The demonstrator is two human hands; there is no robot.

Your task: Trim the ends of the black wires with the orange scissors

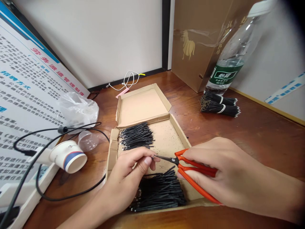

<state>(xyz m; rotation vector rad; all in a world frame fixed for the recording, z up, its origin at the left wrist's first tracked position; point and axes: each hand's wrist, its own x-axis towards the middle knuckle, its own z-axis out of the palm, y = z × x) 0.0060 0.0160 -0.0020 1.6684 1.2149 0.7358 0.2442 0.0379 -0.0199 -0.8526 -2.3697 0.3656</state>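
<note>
In the head view, the left hand pinches a black wire (little of it shows) between thumb and forefinger, above an open cardboard box. The right hand grips red-handled scissors, their dark tip at the left fingertips. Inside the box lie a far wire heap and a near wire heap; banded bundles lie beside a bottle.

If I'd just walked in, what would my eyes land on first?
Probably the red-handled scissors in the right hand, over the open box. Next, the black wires in that box, one pile far left, another at the near side. Then the tall bottle, back right.
</note>
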